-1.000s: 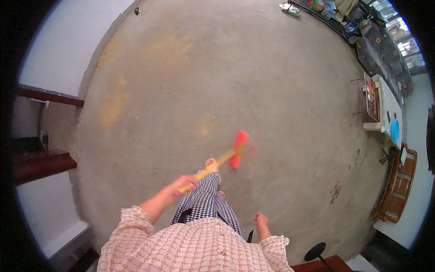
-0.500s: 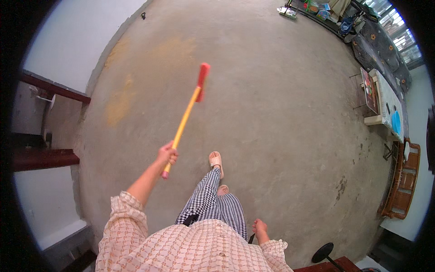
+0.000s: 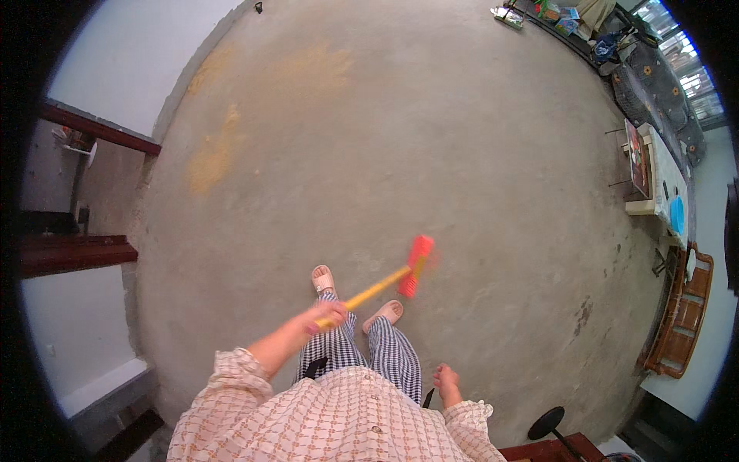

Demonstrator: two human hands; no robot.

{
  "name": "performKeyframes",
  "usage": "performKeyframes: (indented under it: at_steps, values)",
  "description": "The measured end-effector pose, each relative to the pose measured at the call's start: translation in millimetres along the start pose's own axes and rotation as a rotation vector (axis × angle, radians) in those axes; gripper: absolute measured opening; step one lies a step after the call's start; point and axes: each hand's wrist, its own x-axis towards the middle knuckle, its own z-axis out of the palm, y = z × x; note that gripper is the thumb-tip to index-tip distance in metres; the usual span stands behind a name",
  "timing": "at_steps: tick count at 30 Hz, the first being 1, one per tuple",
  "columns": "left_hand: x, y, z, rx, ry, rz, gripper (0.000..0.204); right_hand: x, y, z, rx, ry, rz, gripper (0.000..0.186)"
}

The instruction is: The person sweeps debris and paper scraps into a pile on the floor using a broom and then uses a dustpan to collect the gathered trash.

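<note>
My left hand is closed round the yellow handle of a broom with a red head. The head is low over the floor, just ahead and right of my sandalled feet, and is blurred. My right hand hangs beside my right hip with curled fingers and nothing visible in it. Pale yellow patches mark the grey concrete floor at the front left.
At the left are a wall and a dark red doorway frame. Along the right stand a cluttered rack, a table with a blue basin and a wooden chair. A black round-topped object is behind my right side.
The broom head has swung from far ahead on the left, half a second ago, back toward my feet and rightward. My left hand has dropped lower and rightward; my feet have shifted apart.
</note>
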Motion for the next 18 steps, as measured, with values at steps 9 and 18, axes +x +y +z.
performKeyframes:
  at_steps: [9, 18]
  values:
    - [-115, 203, -42, 0.715, 0.682, 0.697, 0.046, -39, 10, 91, -0.014, 0.079, 0.094, 0.02]
    - [-126, 137, -56, 0.532, 0.311, 0.405, 0.053, -102, 20, 164, 0.095, 0.052, 0.133, 0.023]
